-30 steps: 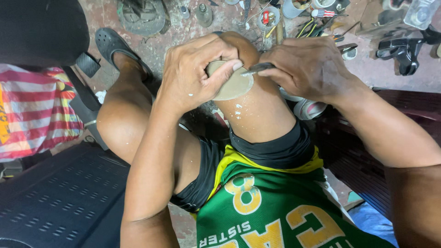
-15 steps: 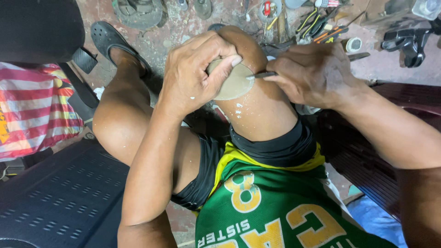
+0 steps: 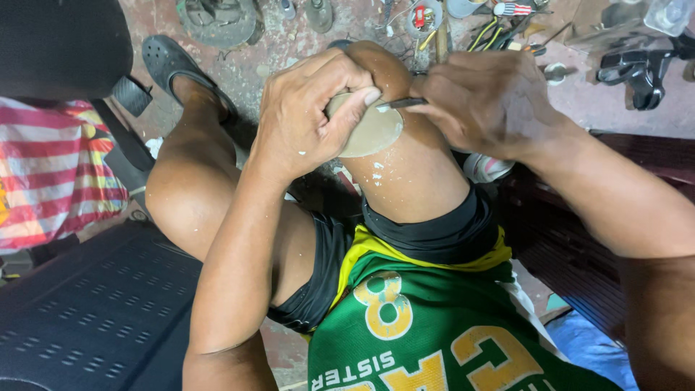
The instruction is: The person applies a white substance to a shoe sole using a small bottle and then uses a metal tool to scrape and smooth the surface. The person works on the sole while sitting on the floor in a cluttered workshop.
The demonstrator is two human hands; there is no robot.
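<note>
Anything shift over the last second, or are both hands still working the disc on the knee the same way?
Little changed. The right hand drew the thin metal tool slightly back along the edge of the pale round disc. The left hand still presses the disc against the raised knee. Both grips are unchanged; white flecks remain on the leg.

Two hands work at the centre: the left hand (image 3: pixel 308 116) and the right hand (image 3: pixel 485 101). One round tan disc (image 3: pixel 373 134) sits between them, with one thin metal tool (image 3: pixel 402 103) on it. One dark clog (image 3: pixel 170 65) lies at ten o'clock. One striped cloth (image 3: pixel 51 174) lies at nine o'clock. One black clamp (image 3: pixel 641 72) lies at two o'clock.
</note>
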